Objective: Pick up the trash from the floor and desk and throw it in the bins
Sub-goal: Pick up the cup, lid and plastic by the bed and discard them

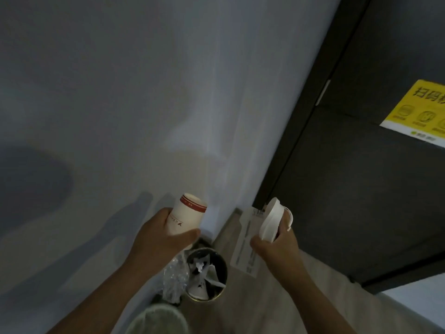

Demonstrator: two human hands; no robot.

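The left hand (163,235) is holding a white paper cup (189,214) with a red band near its rim, fingers (190,233) wrapping round its lower half, and the cup is tilting with its open mouth pointing up and away. It is hanging in the air in front of the pale wall (120,92), above and a little left of the round bin (225,268). The right hand (277,242) is gripping a white plastic lid (271,221) on edge together with a long printed paper slip (245,239) that is dangling down over the wooden floor (252,307). The bin is holding paper scraps and a cup, with crumpled clear plastic (173,278) bunching at its left side. A second bin with a white liner (156,319) is showing at the bottom edge. On the right, a dark door (361,189) is carrying a yellow sticker (419,109).
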